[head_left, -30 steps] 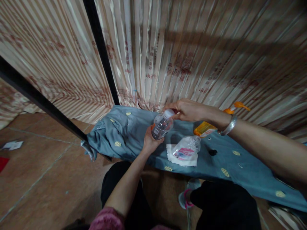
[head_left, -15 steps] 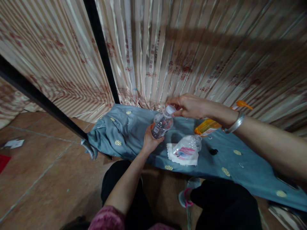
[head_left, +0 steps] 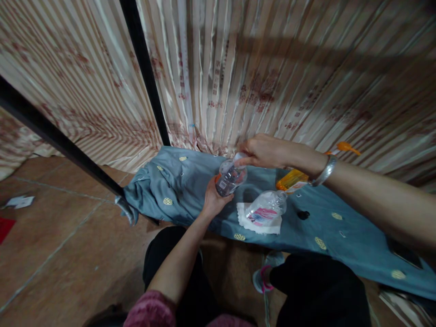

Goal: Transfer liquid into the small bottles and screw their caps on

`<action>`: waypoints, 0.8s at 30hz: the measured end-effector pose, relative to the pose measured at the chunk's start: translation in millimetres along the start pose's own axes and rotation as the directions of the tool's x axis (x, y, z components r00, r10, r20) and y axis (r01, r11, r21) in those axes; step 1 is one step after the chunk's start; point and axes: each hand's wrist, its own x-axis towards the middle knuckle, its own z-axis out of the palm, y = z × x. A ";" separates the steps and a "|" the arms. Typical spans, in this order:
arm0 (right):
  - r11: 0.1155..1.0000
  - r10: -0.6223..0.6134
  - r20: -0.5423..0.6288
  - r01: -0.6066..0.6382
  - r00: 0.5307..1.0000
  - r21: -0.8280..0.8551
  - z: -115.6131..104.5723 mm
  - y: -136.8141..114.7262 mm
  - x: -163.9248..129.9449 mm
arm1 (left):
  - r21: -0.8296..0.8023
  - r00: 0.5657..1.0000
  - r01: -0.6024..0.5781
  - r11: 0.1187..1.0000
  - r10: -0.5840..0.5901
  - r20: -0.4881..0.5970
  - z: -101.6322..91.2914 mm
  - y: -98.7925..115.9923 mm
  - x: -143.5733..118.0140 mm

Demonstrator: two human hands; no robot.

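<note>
A small clear plastic bottle [head_left: 229, 178] with a white cap is held upright above a blue-grey cloth [head_left: 327, 227]. My left hand [head_left: 214, 201] grips its lower part from below. My right hand [head_left: 264, 151], with a silver bangle on the wrist, closes its fingers over the cap [head_left: 239, 157]. A second clear bottle [head_left: 265, 210] with a pink label lies on its side on a white tissue [head_left: 245, 221] just right of my left hand.
An orange pump bottle [head_left: 295, 179] lies behind my right wrist. A small black cap [head_left: 302, 214] rests on the cloth. A striped curtain [head_left: 259, 72] hangs close behind. A black metal bar [head_left: 61, 141] crosses at left above the brown tiled floor [head_left: 68, 254].
My right hand has closed further down over the cap, now mostly hiding it. The bottle and my left hand have stayed nearly in place.
</note>
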 end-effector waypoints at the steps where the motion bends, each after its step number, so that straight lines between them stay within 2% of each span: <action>1: 0.999 0.025 -0.005 -0.025 1.000 -0.041 2.0 -0.2 1.8 | -0.007 1.000 -0.002 1.000 0.002 -0.002 0.1 -0.4 0.1; 4: 0.994 0.056 -0.051 -0.061 0.997 -0.086 7.3 -0.4 3.7 | -0.037 1.000 -0.011 0.999 0.011 -0.007 0.2 -1.6 0.4; 8: 0.998 -0.046 -0.078 0.050 0.996 0.044 8.7 -0.4 0.3 | -0.050 1.000 0.007 0.999 -0.007 -0.002 -0.1 -2.3 0.7; 10: 0.997 -0.057 -0.065 0.060 0.996 0.045 9.0 -1.0 -0.5 | -0.052 1.000 0.018 0.998 -0.018 0.002 -0.2 -1.9 0.7; 14: 0.999 0.016 -0.071 -0.018 0.997 -0.028 11.2 -5.9 1.6 | -0.058 1.000 0.014 0.998 -0.014 0.003 -0.6 -1.3 0.1; 24: 0.991 0.127 -0.148 -0.131 0.981 -0.015 12.8 -26.8 3.5 | -0.055 1.000 0.010 0.998 -0.010 -0.011 -1.5 -5.4 -2.1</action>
